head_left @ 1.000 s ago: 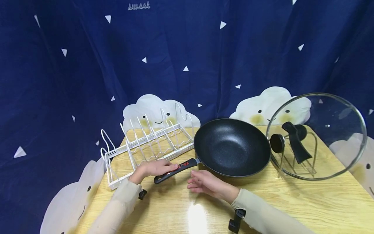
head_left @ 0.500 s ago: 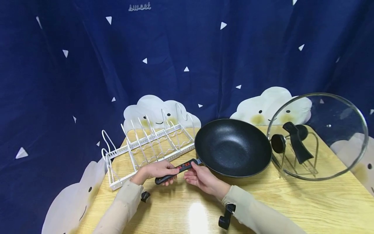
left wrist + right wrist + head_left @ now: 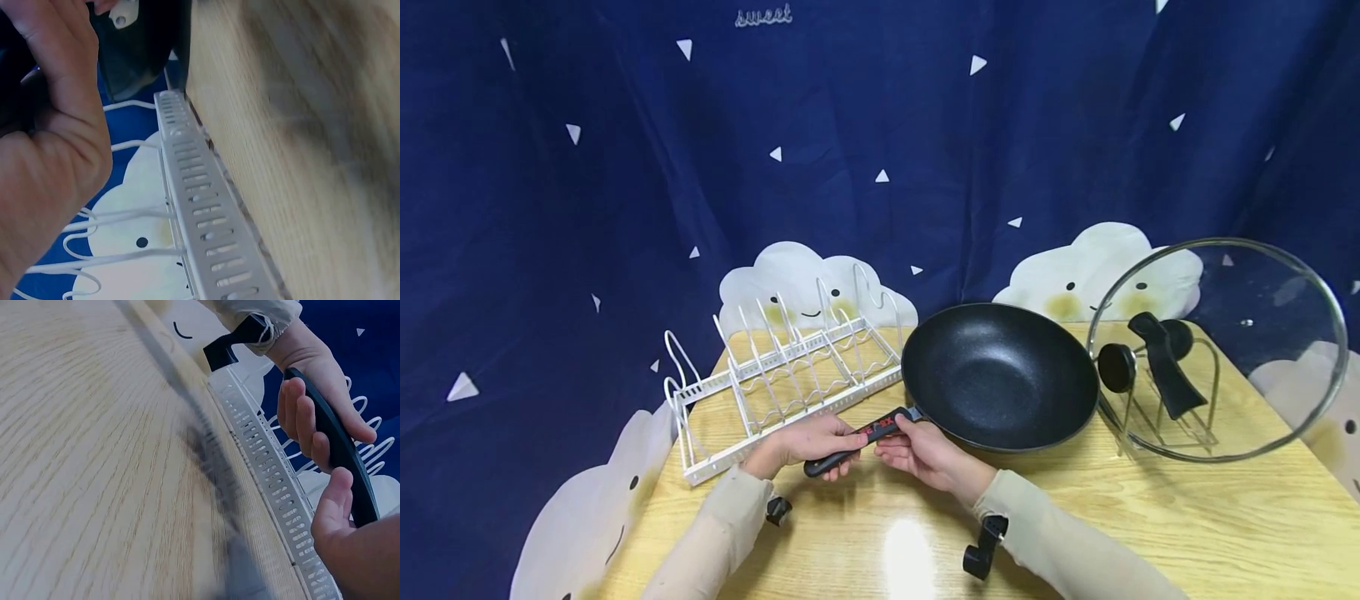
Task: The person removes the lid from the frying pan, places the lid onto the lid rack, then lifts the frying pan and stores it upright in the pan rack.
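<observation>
A black wok (image 3: 1000, 375) sits on the table in the head view, its long black handle (image 3: 831, 463) pointing left toward me. My left hand (image 3: 805, 440) grips the handle near its free end; in the right wrist view its fingers (image 3: 305, 422) curl beneath it. Closer to the bowl, my right hand (image 3: 932, 458) pinches the handle, thumb on top and fingers below. The left wrist view shows the left hand (image 3: 56, 137) beside a white rack, with part of the dark wok (image 3: 134, 62) beyond.
Left of the wok stands a white wire rack (image 3: 808, 408) with upright dividers. At the right, a large glass lid (image 3: 1337, 325) with a black handle (image 3: 1165, 367) leans upright in a small wire stand (image 3: 1216, 379). A blue curtain (image 3: 850, 108) hangs behind the wooden table (image 3: 1075, 508).
My right hand has come up to the handle and taken hold of it. The left hand's fingers now wrap under the handle. The wok has barely moved; the view shifts slightly.
</observation>
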`<action>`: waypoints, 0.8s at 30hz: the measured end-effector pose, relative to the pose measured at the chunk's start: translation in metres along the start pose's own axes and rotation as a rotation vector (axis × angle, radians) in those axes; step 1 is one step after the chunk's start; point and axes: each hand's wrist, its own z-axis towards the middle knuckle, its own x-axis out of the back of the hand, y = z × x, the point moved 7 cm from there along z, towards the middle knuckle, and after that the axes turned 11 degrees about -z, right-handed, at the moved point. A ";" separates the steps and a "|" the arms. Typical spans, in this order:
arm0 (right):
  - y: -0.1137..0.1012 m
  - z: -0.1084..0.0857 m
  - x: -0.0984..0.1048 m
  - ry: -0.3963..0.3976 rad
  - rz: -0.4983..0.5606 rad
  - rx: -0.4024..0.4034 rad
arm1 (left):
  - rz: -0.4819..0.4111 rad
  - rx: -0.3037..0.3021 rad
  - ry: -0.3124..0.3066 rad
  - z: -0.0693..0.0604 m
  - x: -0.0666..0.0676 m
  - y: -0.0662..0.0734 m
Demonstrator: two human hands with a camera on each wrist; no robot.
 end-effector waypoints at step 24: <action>-0.010 -0.015 0.037 -0.082 -0.110 -0.051 | -0.194 0.011 -0.015 0.020 -0.054 0.011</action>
